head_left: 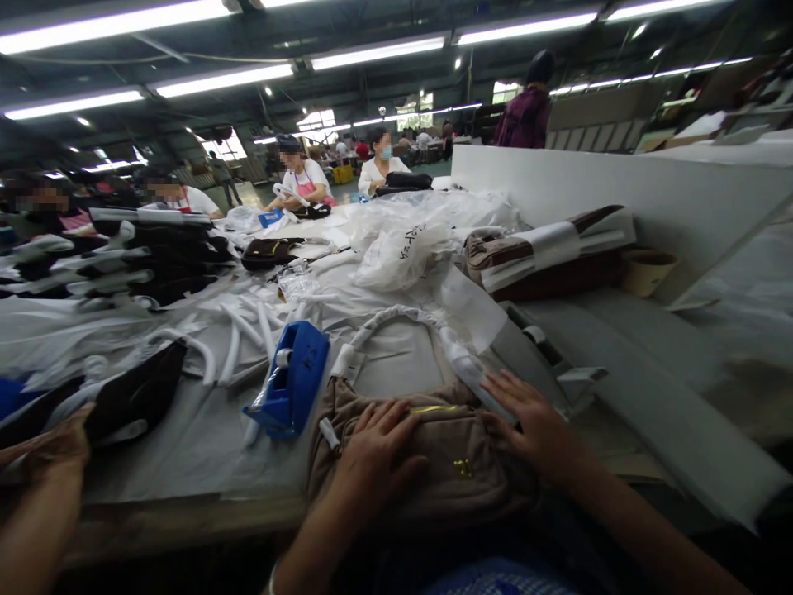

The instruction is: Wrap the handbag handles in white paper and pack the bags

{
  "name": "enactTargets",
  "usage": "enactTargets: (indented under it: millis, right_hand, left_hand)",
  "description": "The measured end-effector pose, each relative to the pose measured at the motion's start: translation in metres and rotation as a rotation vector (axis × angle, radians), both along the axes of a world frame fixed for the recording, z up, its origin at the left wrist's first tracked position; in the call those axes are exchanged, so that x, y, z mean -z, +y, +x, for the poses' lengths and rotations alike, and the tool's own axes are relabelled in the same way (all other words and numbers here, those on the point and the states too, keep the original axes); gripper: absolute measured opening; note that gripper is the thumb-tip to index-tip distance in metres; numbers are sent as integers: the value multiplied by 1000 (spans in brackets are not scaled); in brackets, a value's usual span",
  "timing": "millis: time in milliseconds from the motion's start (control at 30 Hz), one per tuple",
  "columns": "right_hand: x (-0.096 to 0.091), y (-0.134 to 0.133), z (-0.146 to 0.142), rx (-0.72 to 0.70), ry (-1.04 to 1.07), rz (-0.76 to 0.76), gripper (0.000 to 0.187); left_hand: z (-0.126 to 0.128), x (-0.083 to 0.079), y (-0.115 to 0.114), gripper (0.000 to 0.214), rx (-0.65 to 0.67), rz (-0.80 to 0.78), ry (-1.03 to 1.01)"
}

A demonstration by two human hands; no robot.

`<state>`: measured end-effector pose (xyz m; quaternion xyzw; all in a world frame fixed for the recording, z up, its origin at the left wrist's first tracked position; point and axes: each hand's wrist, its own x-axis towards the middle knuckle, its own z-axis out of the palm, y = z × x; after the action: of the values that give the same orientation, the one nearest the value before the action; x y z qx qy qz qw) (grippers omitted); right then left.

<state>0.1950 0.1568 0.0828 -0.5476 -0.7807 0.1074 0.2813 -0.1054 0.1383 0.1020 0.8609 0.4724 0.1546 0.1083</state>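
A brown handbag (446, 446) with a yellow zip and a small gold emblem lies at the table's front edge. Its handle (402, 314) is wrapped in white and arches away from me. My left hand (384, 446) lies on the bag's front left, fingers stretched out beside the zip. On the right end of the bag rests my right hand (526, 417), fingers spread, its fingertips near the wrapped handle. To the left of the bag stands a blue tape dispenser (294, 376).
A co-worker's hand (65, 442) holds a black bag (140, 392) at the left. White foam tubes (232, 347) and plastic bags (396, 252) spread behind. Brown bags (545, 252) wrapped in white, a tape roll (648, 273) and a grey dispenser (545, 355) stand right. Black bags (167, 256) are piled left.
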Motion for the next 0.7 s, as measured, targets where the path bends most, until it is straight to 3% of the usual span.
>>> enactTargets:
  millis: [67,133,233,300,500,600,700]
  right_hand:
    - [-12,-13,-1,-29,24,30,50]
    - [-19,-29,-3,-145,22,-3,56]
    - [-17,-47,-9,-342,-29,-97,70]
    - [-9,-53,-13,-401,-30,-131,78]
    - [9,-49,-23,-560,-81,-137,87]
    - [6,-40,-28,-562,-107,-67,69]
    - [-11,-22,-30,-525,-82,-43,58]
  left_hand:
    - [-5,-6,-11,49,12,64,-3]
    - [-12,-11,-28,59,49,64,12]
    - [-20,-9,-51,92,92,-13,121]
    - [-23,-2,-59,96,93,-25,226]
    - [-24,13,-58,74,87,44,311]
    - [-24,5,-51,62,98,37,293]
    - [-23,-9,-36,53,69,40,230]
